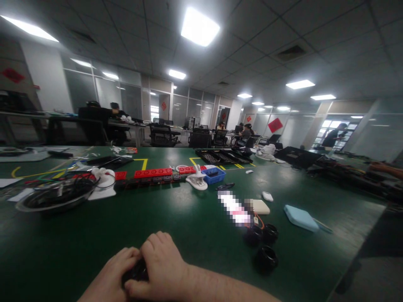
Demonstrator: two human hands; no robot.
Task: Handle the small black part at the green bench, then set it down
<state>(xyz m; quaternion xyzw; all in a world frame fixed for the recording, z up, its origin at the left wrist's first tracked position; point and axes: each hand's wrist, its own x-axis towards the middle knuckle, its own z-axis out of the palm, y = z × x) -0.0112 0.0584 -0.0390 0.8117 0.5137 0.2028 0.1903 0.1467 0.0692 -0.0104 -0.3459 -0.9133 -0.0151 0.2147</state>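
The left hand (115,270) and the right hand (165,264) are closed together around a black object (138,272), gripping it low over the near edge of the table (201,226); its surface looks smooth and dark, but the fingers cover most of it, so its full shape cannot be told. The tabletop is green, slightly glossy, with ceiling light smeared across it. To the right of the hands sit three glossy black, rounded cups (266,258), hollow at the top, with thin orange wires (258,222) running close behind them. Beyond lie a cream box (260,206) with soft corners, a small white case (267,196) and a flat pale-blue box (300,217). Farther back, a blue plastic tray (214,176), a white clip (197,180), ridged red blocks (153,173) and a clear round bowl (28,204) of dark cables line the table.
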